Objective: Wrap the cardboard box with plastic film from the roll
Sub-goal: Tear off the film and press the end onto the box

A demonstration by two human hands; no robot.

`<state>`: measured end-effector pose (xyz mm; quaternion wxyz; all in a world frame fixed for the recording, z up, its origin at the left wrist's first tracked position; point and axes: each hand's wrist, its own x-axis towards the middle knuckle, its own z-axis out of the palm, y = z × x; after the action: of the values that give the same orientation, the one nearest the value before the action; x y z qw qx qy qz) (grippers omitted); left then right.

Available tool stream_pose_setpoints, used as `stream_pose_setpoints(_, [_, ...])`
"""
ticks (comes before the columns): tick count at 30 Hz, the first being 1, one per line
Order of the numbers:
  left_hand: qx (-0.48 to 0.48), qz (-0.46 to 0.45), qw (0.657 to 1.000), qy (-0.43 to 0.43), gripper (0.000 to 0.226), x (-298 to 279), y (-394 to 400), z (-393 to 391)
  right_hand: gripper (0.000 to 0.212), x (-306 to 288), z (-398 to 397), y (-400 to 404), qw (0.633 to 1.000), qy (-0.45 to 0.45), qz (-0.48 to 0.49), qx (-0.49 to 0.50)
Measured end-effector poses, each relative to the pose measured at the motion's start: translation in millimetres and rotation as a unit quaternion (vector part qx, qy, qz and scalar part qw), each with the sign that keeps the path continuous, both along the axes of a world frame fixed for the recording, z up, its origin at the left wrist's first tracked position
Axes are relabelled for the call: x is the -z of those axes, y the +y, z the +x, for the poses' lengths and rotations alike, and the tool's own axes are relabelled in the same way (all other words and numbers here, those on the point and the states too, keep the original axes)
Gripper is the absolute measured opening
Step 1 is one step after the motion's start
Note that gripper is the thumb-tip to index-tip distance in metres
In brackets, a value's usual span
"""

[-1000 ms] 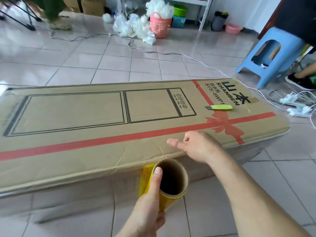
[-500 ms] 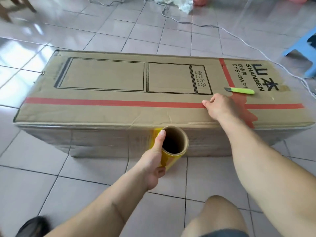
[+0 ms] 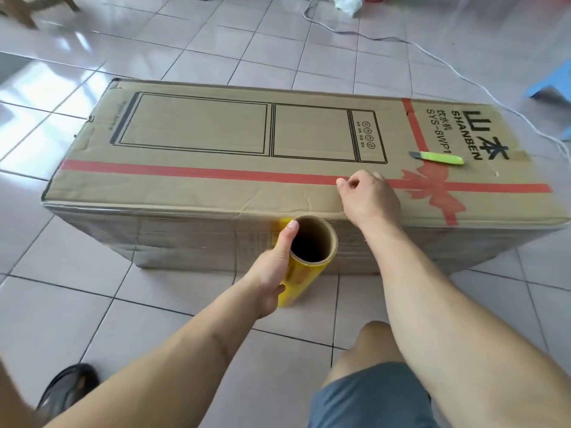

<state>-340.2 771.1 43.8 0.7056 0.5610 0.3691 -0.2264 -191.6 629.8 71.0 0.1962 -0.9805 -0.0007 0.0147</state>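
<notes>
A long cardboard box (image 3: 216,180) lies flat on the tiled floor, printed with a red ribbon and black outlines. Clear film covers its near side face. My left hand (image 3: 275,267) grips the yellow film roll (image 3: 304,264), held upright against the box's near side, thumb on the tube's rim. My right hand (image 3: 370,202) rests on the box's top near the front edge, fingers curled with thumb and forefinger close together, over the red stripe. Whether it pinches film I cannot tell.
A green utility knife (image 3: 438,157) lies on the box top at the right. A white cable (image 3: 463,78) runs across the floor behind the box. A blue stool (image 3: 553,88) stands at far right. My knee (image 3: 370,359) and shoe (image 3: 71,384) are near.
The view has dropped and pulled back from the box. My right hand slid from the front edge onto the red stripe and curled its fingers. The left hand keeps holding the roll.
</notes>
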Motion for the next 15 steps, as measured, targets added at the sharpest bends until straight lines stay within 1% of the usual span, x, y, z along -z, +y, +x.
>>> stream_pose_setpoints(2, [-0.018, -0.012, 1.0, -0.017, 0.078, 2, -7, -1, 0.032, -3, -18, 10, 0.998, 0.019, 0.036, -0.039])
stream_pose_setpoints(4, [-0.035, -0.021, 0.999, -0.023, 0.067, 1, -14, -3, 0.033, -9, -33, 14, 0.993, 0.044, 0.076, -0.075])
stream_pose_setpoints(6, [-0.041, -0.025, 0.998, -0.035, 0.064, 0, -14, -4, 0.033, -15, -45, 18, 0.986, 0.07, 0.102, -0.112])
stream_pose_setpoints(9, [-0.029, -0.05, 0.997, -0.056, 0.061, 5, -13, -7, 0.028, -10, -60, 21, 0.982, 0.079, 0.093, -0.147])
stream_pose_setpoints(12, [-0.017, -0.059, 0.996, -0.06, 0.068, 19, 1, -13, 0.025, 8, -70, 19, 0.98, 0.038, 0.121, -0.154])
stream_pose_setpoints(14, [0.009, -0.015, 0.998, -0.057, 0.079, 27, 10, -14, 0.028, 15, -71, 19, 0.979, 0.024, 0.131, -0.158])
stream_pose_setpoints(15, [0.028, 0.025, 0.998, -0.057, 0.084, 30, 14, -14, 0.033, 16, -71, 20, 0.979, 0.022, 0.126, -0.161])
